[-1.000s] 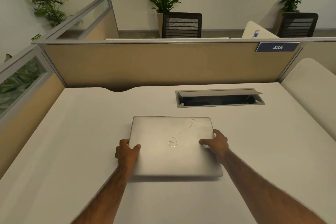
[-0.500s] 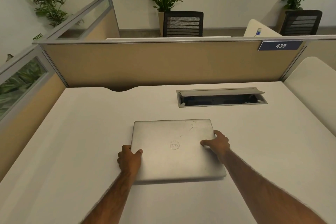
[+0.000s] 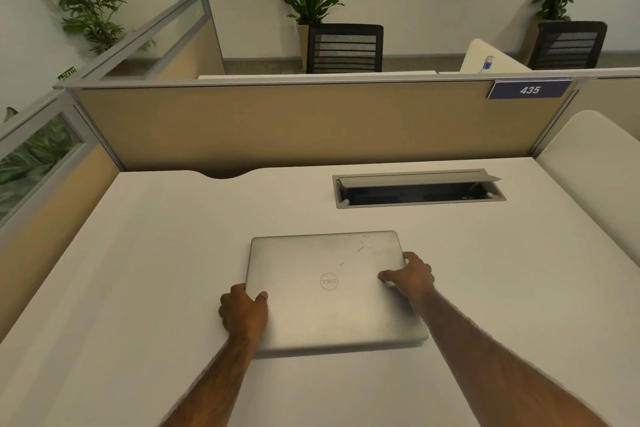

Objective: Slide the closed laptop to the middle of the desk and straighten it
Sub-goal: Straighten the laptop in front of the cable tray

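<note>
A closed silver laptop (image 3: 332, 291) with a round logo lies flat on the white desk (image 3: 138, 270), near the middle, its edges roughly square to the back partition. My left hand (image 3: 244, 314) grips its left edge, thumb on the lid. On the right edge my right hand (image 3: 410, 276) holds it the same way, thumb resting on top. Both forearms reach in from the bottom of the view.
An open grey cable tray (image 3: 419, 189) is recessed in the desk behind the laptop, to the right. Tan partitions (image 3: 294, 128) wall the back and left sides. A label reading 435 (image 3: 529, 89) hangs at the back right. Chairs and plants stand beyond.
The laptop has shifted slightly toward me and to the right with both hands on it, and its edges now sit a little straighter. Both grips are unchanged.
</note>
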The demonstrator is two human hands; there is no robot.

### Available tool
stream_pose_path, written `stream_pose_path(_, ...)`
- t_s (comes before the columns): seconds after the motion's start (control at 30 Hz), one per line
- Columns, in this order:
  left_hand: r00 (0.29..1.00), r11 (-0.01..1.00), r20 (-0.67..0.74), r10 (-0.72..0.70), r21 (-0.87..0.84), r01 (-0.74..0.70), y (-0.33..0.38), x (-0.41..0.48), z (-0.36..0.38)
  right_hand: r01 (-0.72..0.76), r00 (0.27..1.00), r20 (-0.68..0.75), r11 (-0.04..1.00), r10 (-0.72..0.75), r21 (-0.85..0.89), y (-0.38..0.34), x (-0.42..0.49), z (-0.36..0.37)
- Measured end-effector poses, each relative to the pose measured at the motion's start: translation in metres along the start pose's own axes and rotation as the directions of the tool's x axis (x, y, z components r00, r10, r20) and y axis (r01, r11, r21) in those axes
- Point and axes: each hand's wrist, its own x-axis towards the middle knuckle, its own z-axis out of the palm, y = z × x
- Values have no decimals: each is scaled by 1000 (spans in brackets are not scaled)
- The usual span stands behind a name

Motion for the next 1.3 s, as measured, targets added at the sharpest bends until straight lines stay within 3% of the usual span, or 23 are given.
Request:
stream_pose_path(0.77,999,998,-14,45,45,-44,-1,-8,0,1,1000,-28,999,-2,-45,3,-5,5)
stream_pose_path(0.97,985,978,3,171,117,-171,-8,-13,-7,78,995,-41,985,-86,-155,15,-15,6)
stream_pose_path(1.1,910,872,-14,414,293,-392,-9,-21,-5,181,965,-102,894,-242,-409,21,-38,15)
stream_pose_path(1.17,843,772,66,534,369,-518,-10,-28,3,261,924,-100,798,-370,-544,25,-51,28)
stream_pose_path(1.3,747,614,227,625,448,-650,-16,-42,23,438,866,88,662,-492,-608,32,-72,63)
